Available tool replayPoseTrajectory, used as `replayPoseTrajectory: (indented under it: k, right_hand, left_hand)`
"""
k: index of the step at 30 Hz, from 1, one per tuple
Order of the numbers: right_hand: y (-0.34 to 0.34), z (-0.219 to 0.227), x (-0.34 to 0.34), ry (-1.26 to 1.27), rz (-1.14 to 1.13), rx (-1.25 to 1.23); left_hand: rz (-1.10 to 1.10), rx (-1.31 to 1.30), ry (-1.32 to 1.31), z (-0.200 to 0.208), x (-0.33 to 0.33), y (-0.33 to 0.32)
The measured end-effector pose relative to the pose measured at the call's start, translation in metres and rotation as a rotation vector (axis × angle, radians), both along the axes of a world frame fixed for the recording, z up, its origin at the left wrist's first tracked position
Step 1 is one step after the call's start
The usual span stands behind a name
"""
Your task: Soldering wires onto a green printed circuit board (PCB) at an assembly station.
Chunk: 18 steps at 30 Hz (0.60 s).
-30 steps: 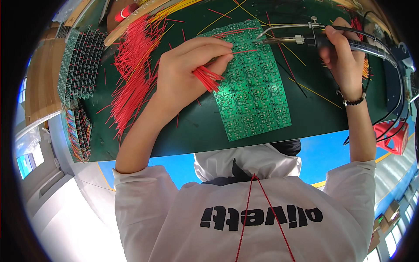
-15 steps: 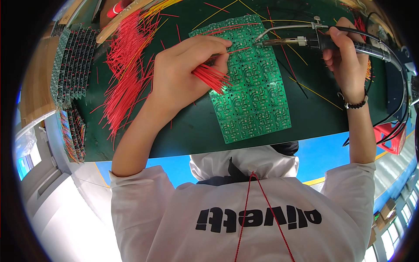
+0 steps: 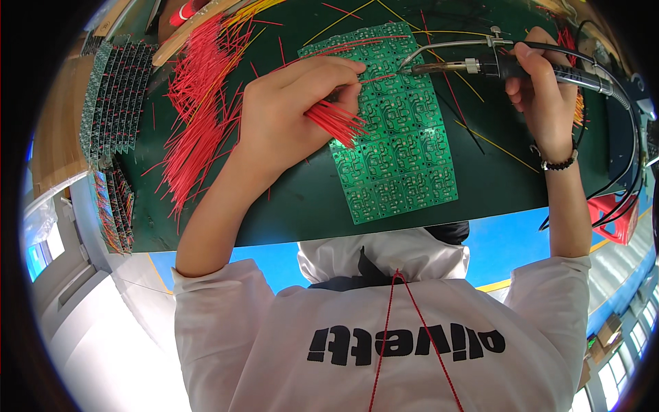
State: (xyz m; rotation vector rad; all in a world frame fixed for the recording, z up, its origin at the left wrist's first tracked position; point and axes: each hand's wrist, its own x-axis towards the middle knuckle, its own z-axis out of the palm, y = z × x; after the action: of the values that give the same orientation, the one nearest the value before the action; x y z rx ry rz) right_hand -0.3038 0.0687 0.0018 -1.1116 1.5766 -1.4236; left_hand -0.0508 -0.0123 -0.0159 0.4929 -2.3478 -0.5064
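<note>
Evidently, my left hand (image 3: 295, 103) pinched a red wire (image 3: 377, 79) (wire bundle (image 3: 336, 124) in the same grasp) over the circuit-board panel (image 3: 398, 151) on the table (image 3: 494, 180); my right hand (image 3: 552, 103) gripped the soldering iron (image 3: 506, 66). Wire steadiness, I judged, mattered most.

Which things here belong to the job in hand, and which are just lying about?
In use:
- green board
- soldering iron in right hand
- red wires in left hand
- probably red wire pile

Apparently lying about:
- yellow wires
- red stool
</note>
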Motion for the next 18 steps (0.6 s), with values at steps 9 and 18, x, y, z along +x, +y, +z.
replayPoseTrajectory:
  k: [9, 18]
  right_hand:
    - [0.0013, -0.0026, -0.0017, -0.007, -0.048, 0.038]
    - [0.0000, -0.0014, 0.0010, 0.018, -0.063, 0.016]
  left_hand:
    - [-0.014, -0.032, 0.006, -0.0006, 0.0007, -0.0018]
    - [-0.001, -0.027, -0.007, -0.0006, 0.0014, -0.0017]
